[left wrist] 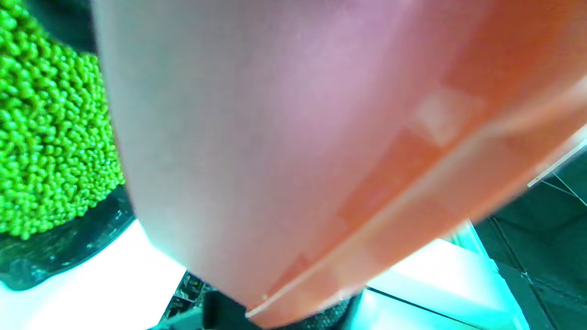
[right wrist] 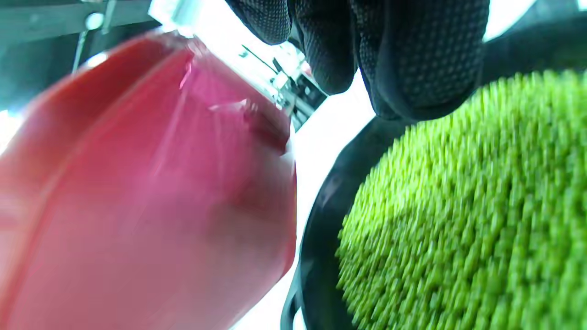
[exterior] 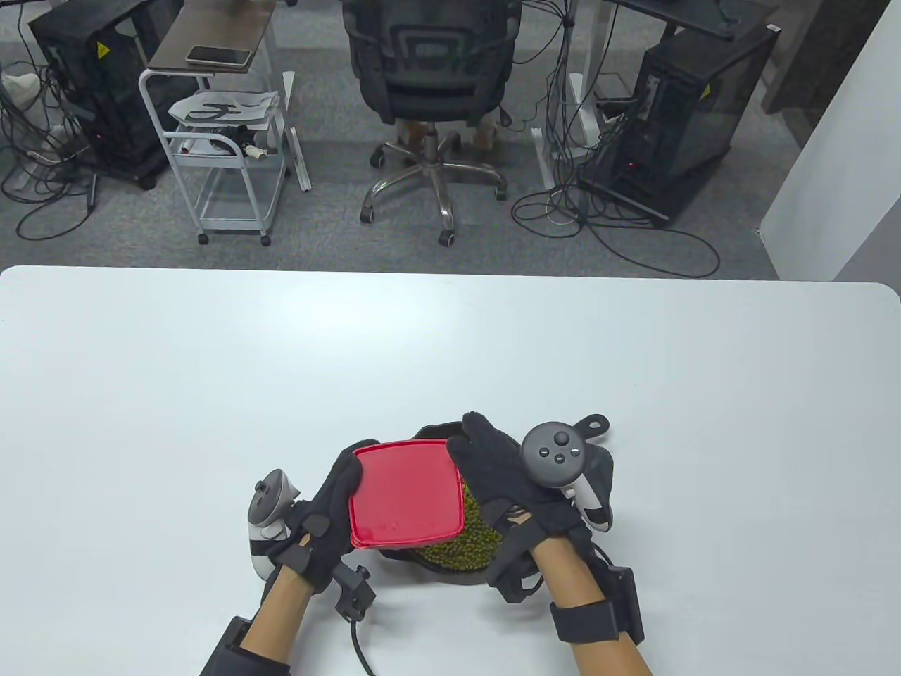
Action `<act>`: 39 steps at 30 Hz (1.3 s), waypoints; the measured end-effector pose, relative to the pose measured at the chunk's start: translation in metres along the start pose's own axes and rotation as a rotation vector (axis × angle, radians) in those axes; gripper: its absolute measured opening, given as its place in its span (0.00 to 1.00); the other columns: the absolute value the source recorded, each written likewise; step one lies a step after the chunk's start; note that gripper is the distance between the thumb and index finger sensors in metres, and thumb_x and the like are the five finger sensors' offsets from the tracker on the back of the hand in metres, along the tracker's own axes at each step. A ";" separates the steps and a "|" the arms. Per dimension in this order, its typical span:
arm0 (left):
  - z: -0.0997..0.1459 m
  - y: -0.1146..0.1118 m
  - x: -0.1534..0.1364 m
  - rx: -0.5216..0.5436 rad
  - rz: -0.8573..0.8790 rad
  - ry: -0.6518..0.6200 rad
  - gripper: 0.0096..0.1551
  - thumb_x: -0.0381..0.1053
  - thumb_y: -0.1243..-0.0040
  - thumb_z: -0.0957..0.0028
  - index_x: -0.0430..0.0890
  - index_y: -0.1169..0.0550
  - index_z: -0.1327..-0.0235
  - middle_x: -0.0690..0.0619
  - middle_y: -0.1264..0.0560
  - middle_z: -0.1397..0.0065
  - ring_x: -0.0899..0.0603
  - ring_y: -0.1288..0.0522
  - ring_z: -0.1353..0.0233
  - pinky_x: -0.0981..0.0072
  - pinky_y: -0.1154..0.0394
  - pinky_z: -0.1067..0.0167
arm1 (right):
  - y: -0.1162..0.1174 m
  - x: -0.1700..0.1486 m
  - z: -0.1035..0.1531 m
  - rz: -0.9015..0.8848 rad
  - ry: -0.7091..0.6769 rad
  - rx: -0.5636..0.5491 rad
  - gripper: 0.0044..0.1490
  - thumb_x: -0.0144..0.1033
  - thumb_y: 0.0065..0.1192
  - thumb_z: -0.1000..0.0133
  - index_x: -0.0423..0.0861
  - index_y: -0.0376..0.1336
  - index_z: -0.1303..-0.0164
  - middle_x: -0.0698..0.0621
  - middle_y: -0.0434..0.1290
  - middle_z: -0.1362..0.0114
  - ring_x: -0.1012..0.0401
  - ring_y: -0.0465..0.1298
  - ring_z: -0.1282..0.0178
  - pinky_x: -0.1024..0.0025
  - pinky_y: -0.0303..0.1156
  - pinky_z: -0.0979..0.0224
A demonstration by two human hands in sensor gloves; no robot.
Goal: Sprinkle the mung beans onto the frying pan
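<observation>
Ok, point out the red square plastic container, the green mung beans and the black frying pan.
Red square plastic container (exterior: 405, 493): table view, middle of its upturned base.
Green mung beans (right wrist: 458, 220): right wrist view, middle of the heap.
Black frying pan (right wrist: 321, 238): right wrist view, its dark rim left of the beans.

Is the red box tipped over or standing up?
Tipped over. The red box shows its flat bottom to the table view, held by the left hand and right hand above the mung beans in the frying pan.

Black knit gloves, grey trackers (exterior: 559, 454), bare forearms, black wrist straps (exterior: 588, 622)
</observation>
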State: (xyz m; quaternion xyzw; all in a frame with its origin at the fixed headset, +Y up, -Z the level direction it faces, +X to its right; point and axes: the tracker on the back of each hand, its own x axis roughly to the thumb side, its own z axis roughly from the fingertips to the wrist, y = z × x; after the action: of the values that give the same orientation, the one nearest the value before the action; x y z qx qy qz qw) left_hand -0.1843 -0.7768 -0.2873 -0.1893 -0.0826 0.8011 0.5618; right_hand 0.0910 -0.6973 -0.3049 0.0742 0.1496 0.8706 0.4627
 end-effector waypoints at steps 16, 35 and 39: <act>-0.003 -0.007 -0.004 0.027 -0.018 0.011 0.44 0.81 0.61 0.46 0.61 0.42 0.20 0.40 0.39 0.22 0.35 0.22 0.45 0.51 0.20 0.57 | 0.031 -0.024 -0.002 -0.290 0.008 -0.090 0.38 0.67 0.38 0.36 0.57 0.61 0.21 0.35 0.70 0.29 0.36 0.75 0.44 0.58 0.79 0.49; -0.001 -0.005 -0.002 0.085 -0.010 -0.015 0.40 0.78 0.60 0.45 0.61 0.38 0.21 0.40 0.37 0.23 0.35 0.22 0.46 0.51 0.20 0.59 | 0.044 -0.031 0.001 -0.409 -0.037 -0.067 0.43 0.66 0.39 0.35 0.51 0.52 0.15 0.37 0.64 0.23 0.36 0.71 0.37 0.57 0.76 0.42; 0.001 0.002 0.001 0.120 0.022 -0.036 0.40 0.78 0.61 0.44 0.62 0.39 0.21 0.40 0.38 0.23 0.35 0.23 0.45 0.51 0.21 0.57 | 0.049 -0.026 0.005 -0.345 -0.078 0.011 0.49 0.68 0.38 0.35 0.48 0.41 0.12 0.34 0.64 0.21 0.35 0.71 0.38 0.56 0.76 0.43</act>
State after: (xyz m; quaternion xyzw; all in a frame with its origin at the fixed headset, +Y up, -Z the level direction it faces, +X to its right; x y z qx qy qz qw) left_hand -0.1869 -0.7765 -0.2869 -0.1416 -0.0427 0.8139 0.5618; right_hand 0.0686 -0.7440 -0.2840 0.0836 0.1467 0.7739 0.6104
